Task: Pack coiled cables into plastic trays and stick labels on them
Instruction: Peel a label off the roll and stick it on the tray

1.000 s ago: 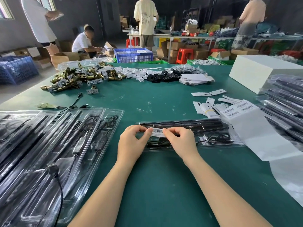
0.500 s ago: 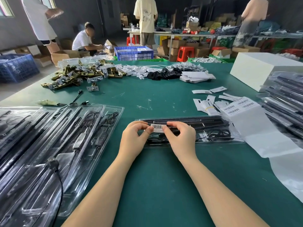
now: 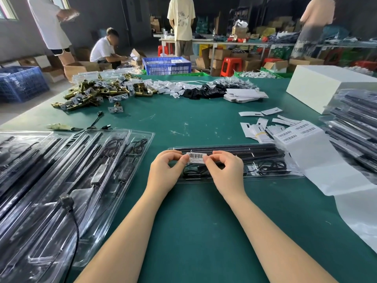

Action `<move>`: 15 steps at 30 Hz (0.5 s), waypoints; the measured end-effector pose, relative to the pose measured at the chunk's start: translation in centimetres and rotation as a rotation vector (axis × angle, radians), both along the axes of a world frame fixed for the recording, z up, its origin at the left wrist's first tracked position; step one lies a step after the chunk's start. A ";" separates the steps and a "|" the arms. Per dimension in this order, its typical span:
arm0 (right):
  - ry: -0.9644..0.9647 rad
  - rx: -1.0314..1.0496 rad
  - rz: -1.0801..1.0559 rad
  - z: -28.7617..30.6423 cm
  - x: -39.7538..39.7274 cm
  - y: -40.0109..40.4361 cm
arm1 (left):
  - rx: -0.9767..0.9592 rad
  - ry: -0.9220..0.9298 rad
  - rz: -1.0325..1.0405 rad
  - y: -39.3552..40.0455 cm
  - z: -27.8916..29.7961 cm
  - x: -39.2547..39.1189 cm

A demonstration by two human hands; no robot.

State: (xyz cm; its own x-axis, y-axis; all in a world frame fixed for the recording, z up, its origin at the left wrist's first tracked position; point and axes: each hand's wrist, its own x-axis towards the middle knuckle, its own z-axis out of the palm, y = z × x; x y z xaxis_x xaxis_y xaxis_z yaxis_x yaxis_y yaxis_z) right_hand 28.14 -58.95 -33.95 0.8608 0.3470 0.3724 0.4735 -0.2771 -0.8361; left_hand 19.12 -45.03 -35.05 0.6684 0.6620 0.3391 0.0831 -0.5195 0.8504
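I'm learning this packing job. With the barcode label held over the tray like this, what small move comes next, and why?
Probably lower the barcode label flat onto the clear tray and press it down. The left hand and right hand each pinch one end, stretched level over the tray's top. Whether it already touches the plastic cannot be told.

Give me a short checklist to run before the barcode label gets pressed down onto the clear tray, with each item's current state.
1. Label held at both ends: ok. The left hand pinches the left end of the barcode label and the right hand pinches the right end.
2. Label over the tray: ok, it sits above the clear tray.
3. Label level with the tray's long edge: ok, roughly parallel.
4. Adhesive already touching the plastic: cannot tell.
5. Cable packed inside: ok, a coiled cable shows at the tray's right end.
6. Tray flat on the green table: ok.
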 end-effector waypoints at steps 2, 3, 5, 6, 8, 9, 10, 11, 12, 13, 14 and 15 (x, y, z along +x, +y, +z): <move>-0.005 -0.019 -0.011 -0.1 -0.1 0.1 | 0.023 -0.002 0.023 -0.1 -0.1 0.0; -0.012 -0.035 -0.016 -0.1 -0.1 0.1 | 0.040 0.008 0.025 -0.2 -0.2 0.0; -0.030 -0.076 -0.026 -0.3 -0.1 0.1 | 0.076 0.045 0.027 -0.3 -0.3 0.0; -0.036 -0.100 -0.033 -0.3 -0.1 0.2 | 0.095 0.066 0.031 -0.3 -0.3 0.0; -0.056 -0.153 -0.048 -0.5 -0.1 0.3 | 0.123 0.096 0.037 -0.3 -0.3 -0.1; -0.068 -0.177 -0.052 -0.5 -0.1 0.3 | 0.135 0.103 0.039 -0.4 -0.3 -0.1; -0.081 -0.197 -0.052 -0.6 0.0 0.4 | 0.144 0.105 0.043 -0.5 -0.3 -0.1; -0.093 -0.211 -0.050 -0.6 0.0 0.4 | 0.151 0.105 0.049 -0.6 -0.2 -0.2; -0.103 -0.217 -0.052 -0.6 0.0 0.4 | 0.158 0.106 0.055 -0.8 -0.1 -0.2; -0.110 -0.217 -0.058 -0.7 0.0 0.4 | 0.169 0.108 0.059 -0.9 -0.1 -0.3; -0.119 -0.214 -0.066 -0.7 0.0 0.4 | 0.179 0.113 0.062 -0.9 0.0 -0.3; -0.130 -0.212 -0.073 -0.7 -0.1 0.3 | 0.186 0.119 0.064 -1.0 0.0 -0.3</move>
